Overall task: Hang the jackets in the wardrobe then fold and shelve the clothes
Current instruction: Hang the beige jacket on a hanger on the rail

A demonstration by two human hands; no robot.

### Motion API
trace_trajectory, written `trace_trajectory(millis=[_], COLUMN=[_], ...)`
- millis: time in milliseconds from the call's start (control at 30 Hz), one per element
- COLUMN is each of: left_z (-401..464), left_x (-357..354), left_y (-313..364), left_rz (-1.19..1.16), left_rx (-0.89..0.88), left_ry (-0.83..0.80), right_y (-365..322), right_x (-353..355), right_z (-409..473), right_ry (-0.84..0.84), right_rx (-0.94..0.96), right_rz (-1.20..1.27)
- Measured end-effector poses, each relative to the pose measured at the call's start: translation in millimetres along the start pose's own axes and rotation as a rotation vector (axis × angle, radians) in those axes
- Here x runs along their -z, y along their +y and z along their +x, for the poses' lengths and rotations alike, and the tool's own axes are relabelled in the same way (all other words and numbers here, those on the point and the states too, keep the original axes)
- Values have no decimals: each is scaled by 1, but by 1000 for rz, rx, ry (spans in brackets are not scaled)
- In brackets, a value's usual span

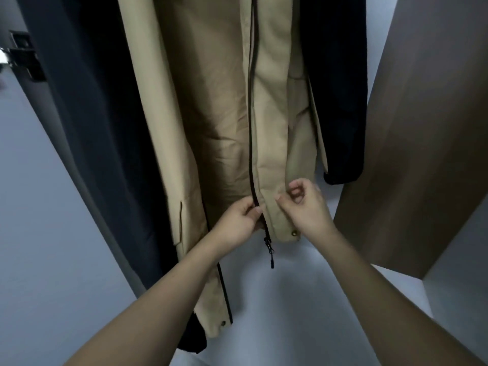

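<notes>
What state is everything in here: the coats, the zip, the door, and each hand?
Tan jacket: hanging, front zipped.
Zip pull: dangling free at the hem.
Dark jacket: hanging behind the tan one.
Wardrobe door: open.
Left hand: pinches the tan jacket by the zip.
Right hand: fingers curled beside the hem.
</notes>
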State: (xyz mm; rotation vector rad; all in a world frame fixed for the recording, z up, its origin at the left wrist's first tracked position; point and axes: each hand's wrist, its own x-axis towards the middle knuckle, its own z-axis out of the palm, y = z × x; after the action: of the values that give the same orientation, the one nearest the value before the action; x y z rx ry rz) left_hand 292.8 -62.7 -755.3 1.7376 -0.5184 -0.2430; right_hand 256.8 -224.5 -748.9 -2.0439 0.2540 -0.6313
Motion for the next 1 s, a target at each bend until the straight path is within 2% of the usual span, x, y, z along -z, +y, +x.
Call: trace_trajectory(millis=[100, 200, 333, 400, 500, 533, 567, 633, 700, 733, 767, 867, 933, 1000], left_z=[-9, -13, -22, -30, -53, -66, -80, -108, -134, -143, -148, -158, -163, -162], left_x=[2, 8, 13, 15, 20, 25, 32, 44, 52, 54, 53, 49, 46, 41], left_y=[-3, -7, 0, 4, 17, 19, 19, 15, 0, -13, -29, -80, -107, -124], left_rz=[-118, -34, 93, 153, 360, 301, 176, 44, 270, 383, 441, 332, 34, -393], left_rx=[49, 26, -20, -38, -48, -4, 83, 411, 852, 998, 1072, 1029, 1046, 988], left_ry=[53, 69, 28, 33, 125, 133, 100, -165, -538, -622, -580, -149, 0, 61], right_y=[21, 34, 33, 33, 32, 32, 31, 30, 29, 28, 26, 22, 20, 19], right_x=[-26, -45, -48, -44, -45, -47, -49, -52, -56, -58, -59, -63, -63, -63], right_z=[-43, -74, -77, -75, -76, -77, -78, -79, -80, -80, -81, -83, -85, -87], right_ry=[-85, -122, -228, -279, -273, -283, -302, -356, -421, -449, -471, -499, -507, -512], right_rx=[-168, -297, -549, -565, -533, -522, -513, -486, -458, -452, -451, -471, -465, -450], right_rz=[162, 296, 766, 944, 1058, 1089, 1109, 1130, 1142, 1140, 1129, 1073, 1023, 998])
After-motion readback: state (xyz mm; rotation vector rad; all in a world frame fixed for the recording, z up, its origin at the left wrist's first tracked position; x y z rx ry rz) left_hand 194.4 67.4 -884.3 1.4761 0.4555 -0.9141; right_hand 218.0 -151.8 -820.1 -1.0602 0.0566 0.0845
